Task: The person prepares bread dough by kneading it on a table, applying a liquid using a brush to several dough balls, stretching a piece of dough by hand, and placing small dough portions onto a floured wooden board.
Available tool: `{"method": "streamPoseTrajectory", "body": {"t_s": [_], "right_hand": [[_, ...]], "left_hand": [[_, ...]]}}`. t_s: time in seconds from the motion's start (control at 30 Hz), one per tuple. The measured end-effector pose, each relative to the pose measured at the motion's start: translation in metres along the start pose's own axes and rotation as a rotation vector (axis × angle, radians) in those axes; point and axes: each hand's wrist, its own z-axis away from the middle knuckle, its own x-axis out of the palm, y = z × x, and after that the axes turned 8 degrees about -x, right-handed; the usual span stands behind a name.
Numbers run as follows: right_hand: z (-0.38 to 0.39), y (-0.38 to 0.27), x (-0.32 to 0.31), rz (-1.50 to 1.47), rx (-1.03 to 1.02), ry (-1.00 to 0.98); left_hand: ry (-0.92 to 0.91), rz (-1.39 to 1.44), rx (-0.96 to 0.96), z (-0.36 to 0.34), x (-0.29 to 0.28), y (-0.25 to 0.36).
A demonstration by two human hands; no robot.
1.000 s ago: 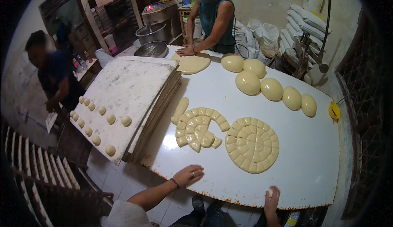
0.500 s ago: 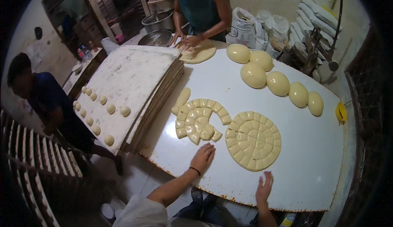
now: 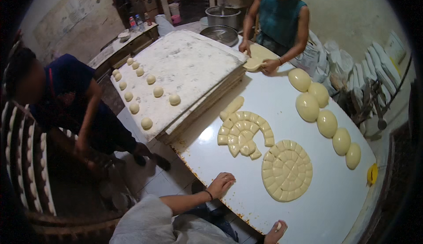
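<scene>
My left hand [image 3: 221, 185] rests palm down near the table's front edge, its fingers curled; whatever may be under them is hidden. Lower right, at that same edge, my right hand [image 3: 276, 232] is closed, and a small pale piece of dough [image 3: 278, 226] shows between the fingers. Just beyond my hands lies a round slab of dough [image 3: 287, 170], cut into rings of wedges. To its left sits a second cut dough round [image 3: 241, 131] with a gap on its right side. A short strip of dough [image 3: 232, 108] touches that round's far left.
Floured boards [image 3: 185, 63] are stacked at the left, with several dough balls [image 3: 158, 91] on top. Large oiled dough lumps [image 3: 327, 123] line the right side. Across the table a person [image 3: 282, 21] handles flat dough [image 3: 260, 54]. Another person [image 3: 66, 94] stands left beside racks.
The view has swung left, so the table sits further right. Both my hands have drawn closer to the table's edge, and their fingers have curled. The person across lifts the flat dough's edge.
</scene>
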Motion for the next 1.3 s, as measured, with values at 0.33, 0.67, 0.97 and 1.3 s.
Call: {"method": "streamPoseTrajectory", "body": {"t_s": [0.33,0.67,0.97,1.3], "right_hand": [[-0.144,-0.340,0.150,-0.482,0.346,-0.470],[-0.361,-0.602,0.435,-0.065,-0.709,-0.412],[-0.327,-0.445,0.298,-0.188,-0.049,-0.090],[-0.221,-0.235,0.332,0.063,0.253,0.273]], "left_hand": [[-0.067,0.389,-0.288,-0.156,-0.282,0.057],[0.067,-0.272,-0.182,-0.344,-0.461,-0.136],[0.042,0.379,-0.241,-0.271,-0.469,-0.044],[-1.007,0.658,-0.520,-0.157,-0.306,0.034]]}}
